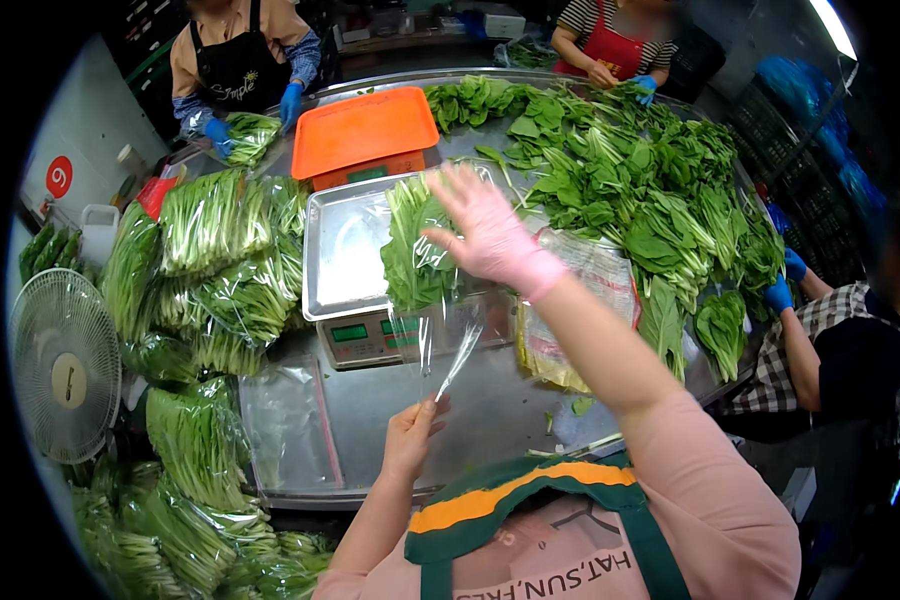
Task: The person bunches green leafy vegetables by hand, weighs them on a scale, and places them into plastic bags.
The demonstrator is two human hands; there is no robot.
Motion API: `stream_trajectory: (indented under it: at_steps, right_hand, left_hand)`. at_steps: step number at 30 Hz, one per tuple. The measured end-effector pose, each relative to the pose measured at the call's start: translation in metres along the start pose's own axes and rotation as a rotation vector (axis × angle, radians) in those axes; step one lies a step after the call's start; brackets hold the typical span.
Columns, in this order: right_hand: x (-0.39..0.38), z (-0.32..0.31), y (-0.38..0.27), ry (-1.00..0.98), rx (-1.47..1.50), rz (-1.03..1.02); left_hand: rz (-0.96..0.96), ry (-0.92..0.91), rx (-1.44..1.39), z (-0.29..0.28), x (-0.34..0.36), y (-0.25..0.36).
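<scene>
A clear plastic bag of leafy greens (415, 255) lies partly over the steel pan (345, 250) of a weighing scale, its loose end hanging toward me. That loose end is pinched in my left hand (410, 435), which is bare and close to the table's near side. Over the bag's right side, my right hand (490, 235) wears a thin pink glove, its fingers spread. Whether that palm presses on the bag or hovers above it, I cannot tell. The scale's front (375, 335), with its lit displays, shows below the pan.
Bagged greens (215, 225) are stacked at the left, near a fan (67, 365). An orange-topped scale (365, 130) stands behind. Loose greens (630, 170) heap at the right, beside a woven sack (580, 300). Flat plastic bags (288, 425) lie near left. Co-workers' hands work around the table.
</scene>
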State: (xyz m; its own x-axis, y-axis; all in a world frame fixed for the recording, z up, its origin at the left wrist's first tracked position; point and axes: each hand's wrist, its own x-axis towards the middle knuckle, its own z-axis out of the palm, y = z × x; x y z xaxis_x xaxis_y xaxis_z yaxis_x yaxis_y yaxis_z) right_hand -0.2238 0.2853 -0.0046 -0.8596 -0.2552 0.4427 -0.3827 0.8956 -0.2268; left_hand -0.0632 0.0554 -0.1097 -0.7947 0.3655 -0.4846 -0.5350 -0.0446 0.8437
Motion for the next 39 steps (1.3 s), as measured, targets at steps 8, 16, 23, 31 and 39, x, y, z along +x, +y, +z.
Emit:
stream_trajectory:
  at_steps: [8, 16, 23, 31, 39]
  right_hand:
    - [-0.046, 0.033, -0.028, 0.118, -0.025, -0.139]
    - [-0.152, 0.023, -0.104, -0.198, 0.248, -0.234]
    - [-0.150, 0.016, -0.102, -0.255, 0.297, -0.227]
    - [-0.488, -0.175, -0.001, -1.250, -0.238, 0.864]
    - [-0.192, -0.066, 0.057, -0.129, -0.248, 0.163]
  left_hand:
    - [0.075, 0.003, 0.075, -0.012, -0.014, -0.004]
    - [0.201, 0.060, 0.124, -0.008, -0.006, -0.008]
    - [0.264, 0.095, 0.114, -0.002, 0.000, 0.006]
    - [0.007, 0.038, 0.176, -0.115, -0.006, -0.006]
    - [1.326, 0.241, 1.489, -0.054, 0.096, 0.098]
